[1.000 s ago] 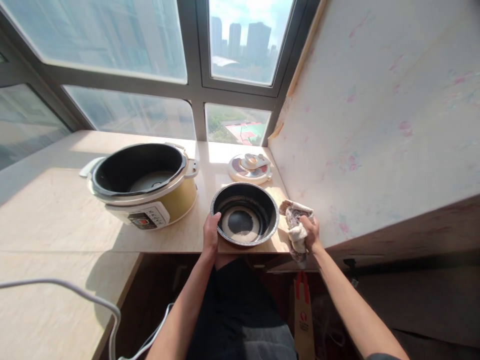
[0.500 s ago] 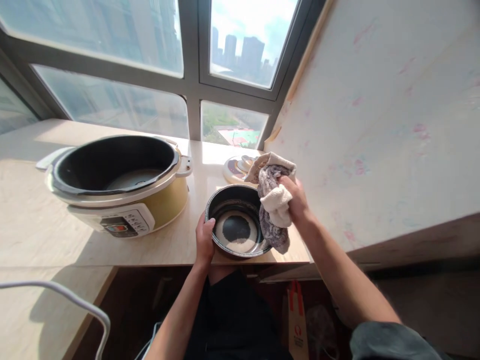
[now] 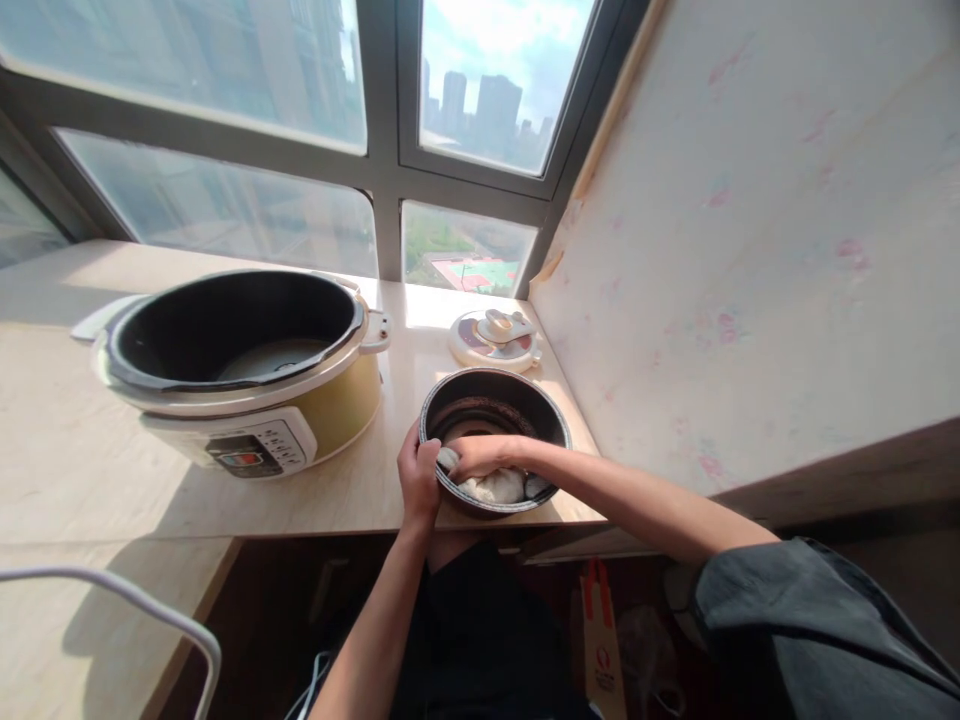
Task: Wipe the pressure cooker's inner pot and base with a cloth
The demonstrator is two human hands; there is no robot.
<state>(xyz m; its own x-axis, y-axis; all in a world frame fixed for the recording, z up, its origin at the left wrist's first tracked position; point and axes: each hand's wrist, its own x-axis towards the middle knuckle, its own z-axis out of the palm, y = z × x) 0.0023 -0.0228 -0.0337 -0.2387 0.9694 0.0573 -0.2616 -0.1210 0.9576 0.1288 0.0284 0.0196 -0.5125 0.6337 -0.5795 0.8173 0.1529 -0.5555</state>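
We have the black pot [image 3: 534, 408] at the front edge of the pale counter [image 3: 45, 430], its mouth facing up. Our left hand [image 3: 418, 475] clasps its left side, thumb over the rim and the other fingers against the outer wall; how closely those lie together we cannot tell. Our right hand [image 3: 480, 455] is inside the pot, its fingers bent around the bunched pale cloth [image 3: 495, 487], their tips partly hidden.

To the left of the pot we see the white and gold cooker [image 3: 349, 395], uncovered and dark within. Its control panel [image 3: 241, 453] carries a small display with a patch of red and rows of marks, too small for us to read. Just behind the pot lies the round lid [image 3: 487, 347], its patterned top bearing no word we can make out. Below the counter, the brown paper bag [image 3: 602, 650] with red handles shows a round red logo over lettering that we cannot read
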